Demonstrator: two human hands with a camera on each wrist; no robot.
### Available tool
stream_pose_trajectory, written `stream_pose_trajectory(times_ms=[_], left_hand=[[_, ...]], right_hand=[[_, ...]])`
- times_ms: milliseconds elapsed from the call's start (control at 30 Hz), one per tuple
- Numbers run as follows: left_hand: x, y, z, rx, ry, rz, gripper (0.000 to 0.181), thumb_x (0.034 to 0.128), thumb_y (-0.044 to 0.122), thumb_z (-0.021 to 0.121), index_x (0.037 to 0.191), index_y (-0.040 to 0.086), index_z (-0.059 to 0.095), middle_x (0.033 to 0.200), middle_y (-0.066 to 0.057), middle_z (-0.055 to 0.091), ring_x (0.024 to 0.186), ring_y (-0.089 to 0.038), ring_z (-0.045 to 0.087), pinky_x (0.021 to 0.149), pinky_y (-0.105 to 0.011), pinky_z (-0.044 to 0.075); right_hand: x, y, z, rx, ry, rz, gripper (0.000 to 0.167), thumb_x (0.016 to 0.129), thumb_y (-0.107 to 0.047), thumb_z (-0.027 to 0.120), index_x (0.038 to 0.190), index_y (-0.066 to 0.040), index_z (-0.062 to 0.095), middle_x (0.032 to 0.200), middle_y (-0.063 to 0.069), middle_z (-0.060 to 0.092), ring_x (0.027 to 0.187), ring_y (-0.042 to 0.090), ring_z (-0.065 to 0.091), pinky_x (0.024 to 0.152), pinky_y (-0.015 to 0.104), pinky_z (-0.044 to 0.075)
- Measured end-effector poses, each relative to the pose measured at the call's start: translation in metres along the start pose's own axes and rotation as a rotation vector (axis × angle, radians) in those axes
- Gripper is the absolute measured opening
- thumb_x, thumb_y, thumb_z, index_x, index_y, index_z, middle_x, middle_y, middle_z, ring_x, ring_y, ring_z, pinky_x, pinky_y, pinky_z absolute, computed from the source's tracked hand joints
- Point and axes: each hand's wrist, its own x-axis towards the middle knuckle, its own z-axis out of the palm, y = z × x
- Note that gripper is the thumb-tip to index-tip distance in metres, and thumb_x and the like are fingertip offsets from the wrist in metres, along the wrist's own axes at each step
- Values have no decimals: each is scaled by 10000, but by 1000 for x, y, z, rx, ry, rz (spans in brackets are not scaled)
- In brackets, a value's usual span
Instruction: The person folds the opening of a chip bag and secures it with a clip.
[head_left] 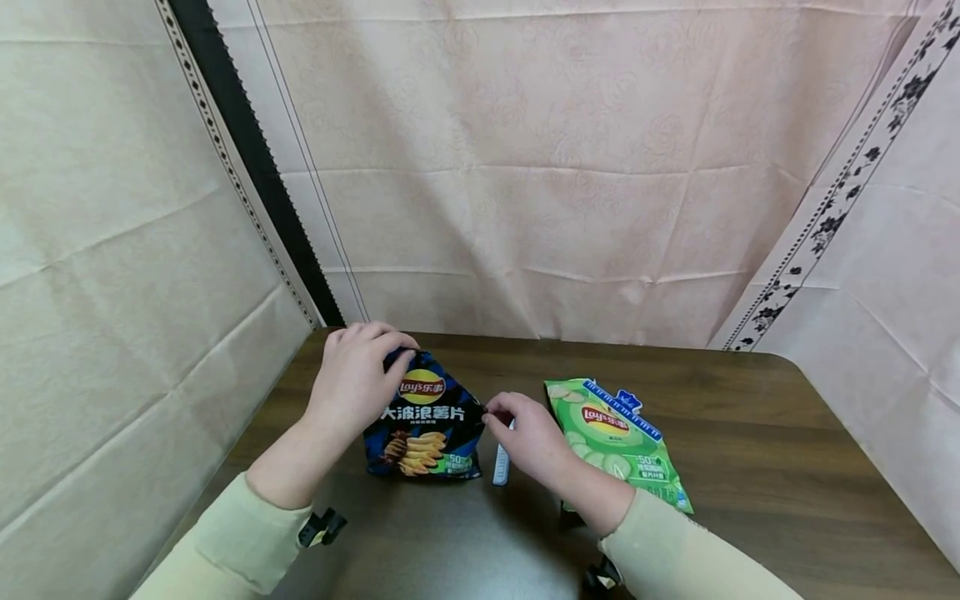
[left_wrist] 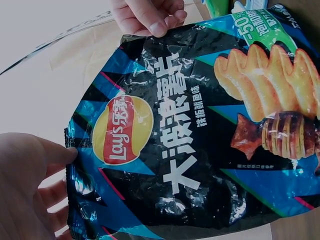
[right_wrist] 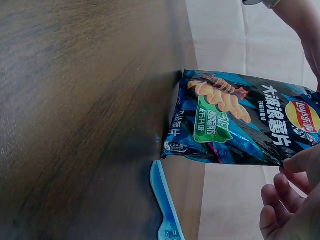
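Note:
A dark blue and black Lay's chip bag [head_left: 438,417] stands upright on the table, its printed front facing me. My left hand [head_left: 360,375] pinches its top seal at the left corner; in the left wrist view the thumb of that left hand [left_wrist: 30,180] lies on the front face. My right hand [head_left: 528,433] pinches the bag's right edge between thumb and fingers, and the right wrist view shows this right hand [right_wrist: 295,190] too. A light blue plastic strip, perhaps a bag clip [head_left: 501,465], lies beside the bag, partly under my right hand.
A green Lay's chip bag [head_left: 600,429] lies to the right, partly behind my right forearm. A blue shape [head_left: 628,401] sticks out at its upper right edge. Pale cloth [head_left: 525,167] hangs behind and on both sides of the brown wooden table [head_left: 765,450].

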Motion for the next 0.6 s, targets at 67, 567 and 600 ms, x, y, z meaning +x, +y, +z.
stream_pose_trajectory(times_ms=[67, 567, 600], left_hand=[[2, 1, 0, -4, -13, 2, 153, 981, 285, 623, 1030, 204, 743, 1107, -18, 676, 1102, -296, 566, 1017, -571, 314], [6, 15, 3, -8, -97, -45, 335, 979, 492, 571, 970, 196, 729, 1114, -33, 683, 1105, -280, 573, 1019, -553, 324], [6, 15, 3, -9, -97, -42, 317, 976, 480, 583, 968, 198, 726, 1103, -31, 685, 1096, -281, 577, 1019, -557, 324]], right_hand=[[0, 0, 0, 3, -3, 6, 71, 971, -208, 657, 1029, -186, 692, 962, -40, 638, 841, 138, 566, 753, 287, 515], [-3, 2, 2, 17, 2, 16, 66, 970, -226, 660, 1026, -209, 691, 954, -65, 626, 846, 130, 570, 742, 276, 517], [-3, 1, 2, 18, 2, 17, 65, 970, -225, 660, 1025, -209, 691, 955, -65, 626, 847, 132, 570, 741, 275, 518]])
